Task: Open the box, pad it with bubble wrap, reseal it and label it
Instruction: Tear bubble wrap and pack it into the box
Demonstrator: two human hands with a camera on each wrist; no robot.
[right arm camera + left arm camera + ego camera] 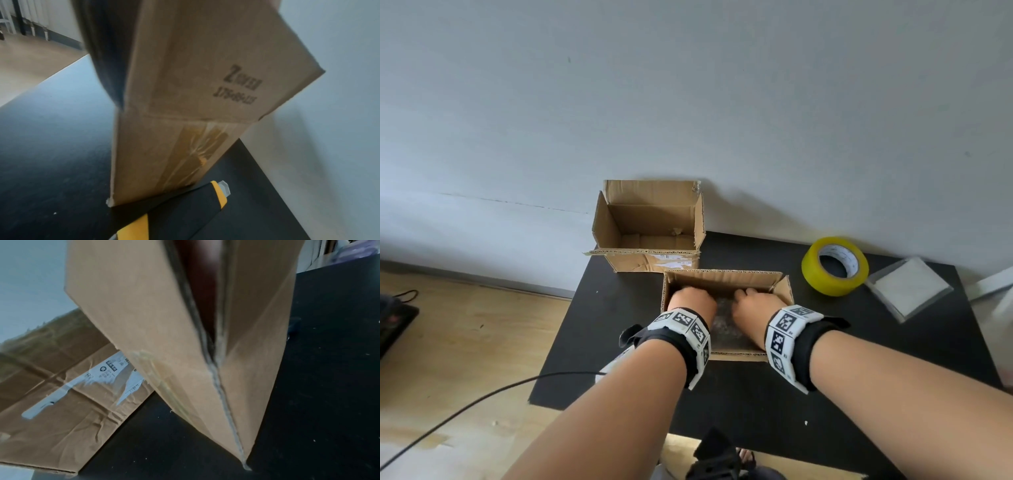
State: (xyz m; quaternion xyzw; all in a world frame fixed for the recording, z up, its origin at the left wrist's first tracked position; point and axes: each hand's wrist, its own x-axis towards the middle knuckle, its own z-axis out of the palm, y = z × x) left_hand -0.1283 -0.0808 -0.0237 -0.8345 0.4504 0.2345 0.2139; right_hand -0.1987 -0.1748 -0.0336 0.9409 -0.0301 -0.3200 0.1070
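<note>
Black surface (825, 394) set against pale wall. Small open box (722, 275) placed at centre, bubble wrap (722, 325) seen inside. Left hand (690, 301) and right hand (755, 303) lowered into box onto wrap; finger state cannot be told. Larger open box (650, 222) at 12 o'clock. Yellow tape roll (834, 265) at 2 o'clock. Utility knife (185, 209) laid touching small box's base.

Two boxes (726, 277) (647, 222), one tape roll (834, 265), one knife (185, 207)
</note>
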